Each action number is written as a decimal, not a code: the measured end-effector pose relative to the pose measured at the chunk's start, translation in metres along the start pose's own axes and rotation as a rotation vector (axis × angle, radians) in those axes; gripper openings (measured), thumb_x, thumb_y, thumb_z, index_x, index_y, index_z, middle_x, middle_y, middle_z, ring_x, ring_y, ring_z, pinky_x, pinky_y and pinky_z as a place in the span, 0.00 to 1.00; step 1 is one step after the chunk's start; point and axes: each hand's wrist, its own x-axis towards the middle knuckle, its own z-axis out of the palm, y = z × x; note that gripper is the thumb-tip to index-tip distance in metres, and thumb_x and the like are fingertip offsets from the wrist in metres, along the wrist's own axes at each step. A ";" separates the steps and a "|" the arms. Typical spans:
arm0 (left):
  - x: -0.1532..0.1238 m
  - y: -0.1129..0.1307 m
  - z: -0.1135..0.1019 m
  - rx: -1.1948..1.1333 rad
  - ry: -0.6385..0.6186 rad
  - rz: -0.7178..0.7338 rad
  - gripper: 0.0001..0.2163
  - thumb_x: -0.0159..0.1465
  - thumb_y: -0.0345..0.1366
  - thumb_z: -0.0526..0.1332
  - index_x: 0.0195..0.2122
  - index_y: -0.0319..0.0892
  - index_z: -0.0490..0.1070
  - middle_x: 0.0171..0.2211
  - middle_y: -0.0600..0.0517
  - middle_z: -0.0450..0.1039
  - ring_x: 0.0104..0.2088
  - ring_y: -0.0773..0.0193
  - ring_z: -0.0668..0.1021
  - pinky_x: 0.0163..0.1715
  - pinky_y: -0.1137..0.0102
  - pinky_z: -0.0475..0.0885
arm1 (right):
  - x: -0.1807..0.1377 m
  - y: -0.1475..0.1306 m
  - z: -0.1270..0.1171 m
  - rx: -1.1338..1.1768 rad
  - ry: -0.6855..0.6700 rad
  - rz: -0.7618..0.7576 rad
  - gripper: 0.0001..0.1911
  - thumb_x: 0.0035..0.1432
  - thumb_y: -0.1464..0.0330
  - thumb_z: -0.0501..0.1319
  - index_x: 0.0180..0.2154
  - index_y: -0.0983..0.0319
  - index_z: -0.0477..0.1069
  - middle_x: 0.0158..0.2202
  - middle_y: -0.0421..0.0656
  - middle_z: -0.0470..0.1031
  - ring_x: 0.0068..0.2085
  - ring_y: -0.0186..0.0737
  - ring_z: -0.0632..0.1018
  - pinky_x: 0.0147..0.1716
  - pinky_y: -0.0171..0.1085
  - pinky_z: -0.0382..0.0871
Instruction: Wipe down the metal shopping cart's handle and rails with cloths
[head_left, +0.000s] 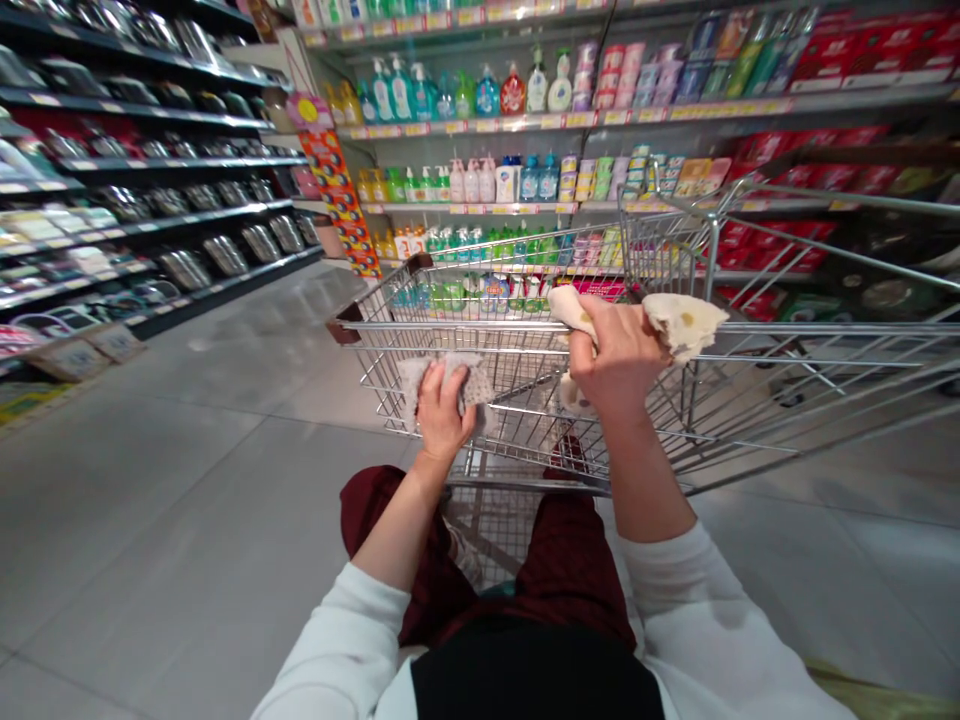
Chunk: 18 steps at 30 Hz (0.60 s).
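Observation:
A wire shopping cart (pixel 525 350) stands in front of me, side on. My left hand (pixel 445 408) presses a thin greyish-white cloth (pixel 478 382) against its wire side, near the left end, with the fingers bent over the cloth. Higher and to the right, my right hand (pixel 619 355) is closed around a cream cloth (pixel 686 322) at the cart's top rail. This cloth sticks out on both sides of the fist, and its middle is hidden by the fingers.
More nested carts (pixel 840 350) extend to the right. Behind stand shelves of soap bottles (pixel 472 180) and red packs (pixel 855 55). On the left, shelves hold metal pots (pixel 184 268), with cardboard boxes (pixel 112 340) at their foot. Grey tiled floor (pixel 187 500) lies around me.

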 end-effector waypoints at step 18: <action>-0.045 -0.024 0.010 0.119 -0.179 -0.193 0.23 0.59 0.36 0.59 0.56 0.40 0.73 0.60 0.36 0.67 0.59 0.46 0.72 0.57 0.55 0.70 | 0.001 -0.001 0.000 0.036 0.009 0.006 0.19 0.59 0.73 0.53 0.48 0.59 0.77 0.38 0.44 0.79 0.40 0.41 0.76 0.42 0.40 0.67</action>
